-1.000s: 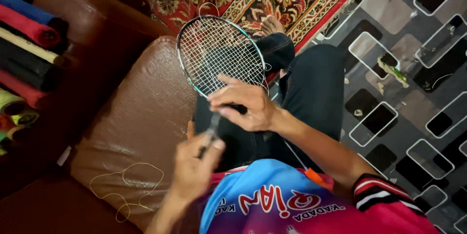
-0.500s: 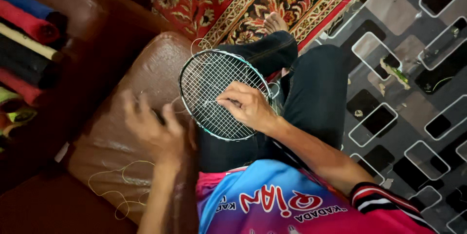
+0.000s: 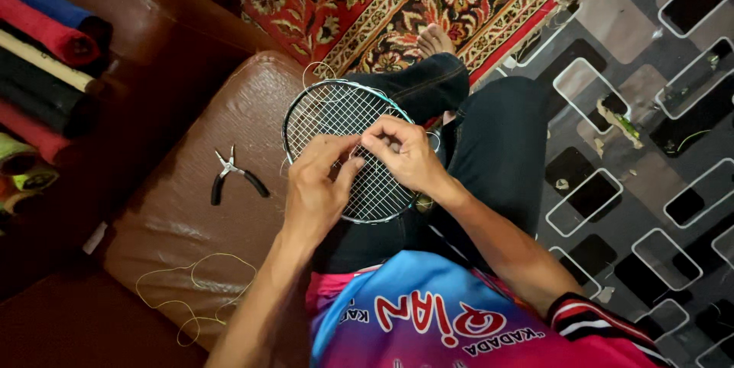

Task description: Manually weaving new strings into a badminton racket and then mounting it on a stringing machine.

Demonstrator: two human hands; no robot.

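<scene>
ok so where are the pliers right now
In the head view the pliers lie on the brown cushion, left of the left hand and the racket.

You sit on a brown sofa (image 3: 229, 131) of glossy, pebbled leather. The racket (image 3: 344, 119) on your lap has a thin, shiny frame and taut, pale synthetic strings. The pliers (image 3: 235, 175) show bright metal jaws and matt black rubbery handles. Your jeans (image 3: 497, 146) are dark matt denim. The rug (image 3: 428, 1) looks woven and woolly.
</scene>
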